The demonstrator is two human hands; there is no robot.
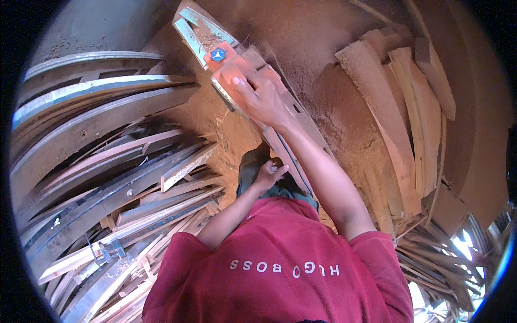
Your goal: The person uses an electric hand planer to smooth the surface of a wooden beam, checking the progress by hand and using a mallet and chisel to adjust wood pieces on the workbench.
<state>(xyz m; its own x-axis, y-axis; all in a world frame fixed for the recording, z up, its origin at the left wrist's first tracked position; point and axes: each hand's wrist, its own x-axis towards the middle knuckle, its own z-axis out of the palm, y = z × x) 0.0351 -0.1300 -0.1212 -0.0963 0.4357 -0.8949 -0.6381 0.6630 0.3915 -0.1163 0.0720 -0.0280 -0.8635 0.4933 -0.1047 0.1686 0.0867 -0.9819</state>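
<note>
"Fingers (259, 85) of the right hand (265, 102): how are they placed?"

"They are laid over the orange machine (229, 69), toward twelve o'clock; whether it is gripped cannot be told. The right forearm (318, 164) is stretched from four."

"And the left hand (266, 176)?"

"It is held over the trousers (249, 167), mid-dial, loosely bent; whether anything is grasped cannot be told."

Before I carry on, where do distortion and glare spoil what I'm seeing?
Head view: black fisheye rim cuts off the corners, and the long boards at left look bowed. Head view: glare washes out the bright gaps at lower right. Head view: the right hand and the blue knob on the orange machine remain reasonably clear.
</note>
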